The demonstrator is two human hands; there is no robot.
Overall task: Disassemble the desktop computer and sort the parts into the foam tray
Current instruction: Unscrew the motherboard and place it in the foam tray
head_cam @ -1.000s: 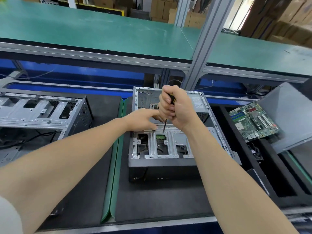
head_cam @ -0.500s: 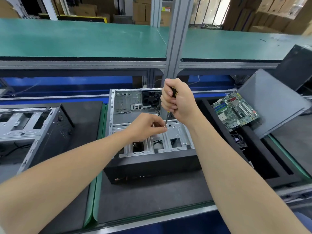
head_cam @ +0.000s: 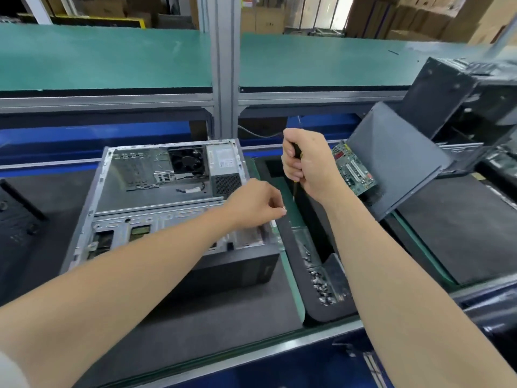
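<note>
Bare grey steel fills the open computer case (head_cam: 167, 197). It lies flat on a dark mat with its open side up. Its long axis runs away from the person: the black front faces them, and the fan (head_cam: 186, 161) and power supply (head_cam: 225, 169) sit at the far end. The left forearm crosses the case's near right part and hides the drive bays there.

The left hand (head_cam: 257, 203) is above the case's right edge. Its fingertips pinch a small shiny piece (head_cam: 284, 210), too tiny and blurred to name for certain.

Just right of the case and a little farther back, the right hand (head_cam: 305, 166) is clenched around a screwdriver (head_cam: 294, 190). The fist hides most of the black and yellow handle. The thin shaft points straight down and its tip is clear of the case.

The black foam tray (head_cam: 316, 312) lies beside the case's right side, and the right forearm covers much of it. A near pocket holds a heap of loose screws (head_cam: 326, 287), blurred. A green motherboard (head_cam: 354, 169) leans at the tray's far end, with the right hand hiding one side of it. A grey side panel (head_cam: 391, 161) stands tilted just beyond it.

A second dark case (head_cam: 461, 107) sits far right of the open case, blurred and cut off by the edge of the view. Another dark case (head_cam: 16, 214) sits to the open case's left and shows only as a sliver. A green shelf (head_cam: 112, 57) runs behind the open case.
</note>
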